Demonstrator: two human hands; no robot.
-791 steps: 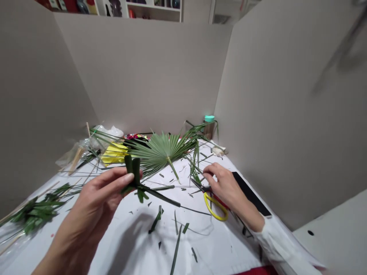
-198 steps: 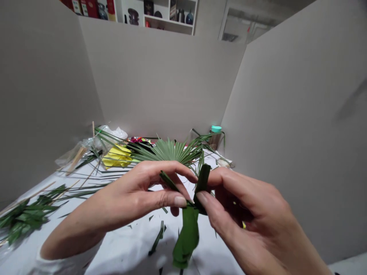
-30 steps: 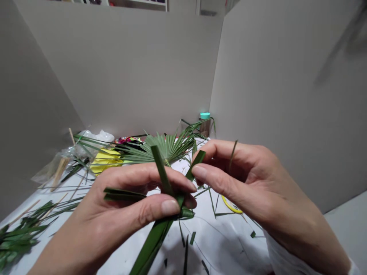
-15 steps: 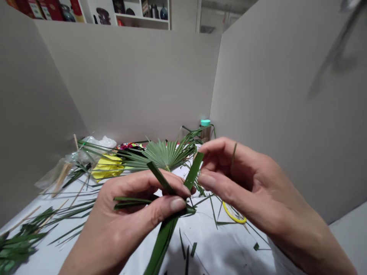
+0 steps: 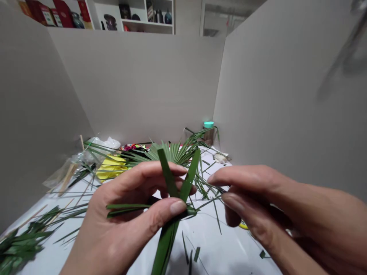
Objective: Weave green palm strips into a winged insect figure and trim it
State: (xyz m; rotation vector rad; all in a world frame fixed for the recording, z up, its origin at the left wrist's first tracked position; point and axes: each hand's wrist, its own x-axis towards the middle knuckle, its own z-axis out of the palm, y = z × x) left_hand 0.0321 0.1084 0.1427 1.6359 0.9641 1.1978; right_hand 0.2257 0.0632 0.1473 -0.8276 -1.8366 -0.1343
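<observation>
My left hand pinches a bundle of green palm leaf strips between thumb and fingers. Two flat strip ends stand up in a V above the thumb, and thinner ones stick out to the left across the palm. A wide doubled part hangs down below the hand. Just beyond my thumb tip a small fold or knot shows at the crossing. To the right, my right hand is apart from the bundle, its index finger and thumb slightly parted. Thin leaf slivers appear behind its fingertips; I see nothing held there.
A fan-shaped palm leaf lies at the back, near a bottle with a turquoise lid. Yellow crumpled material and clear plastic bags are at left. Cut leaves and scraps litter the white table. Grey panels enclose it.
My right hand has moved away from the upright strip, down and to the right. The left hand keeps its pinch, and the left strip end now stands more upright.
</observation>
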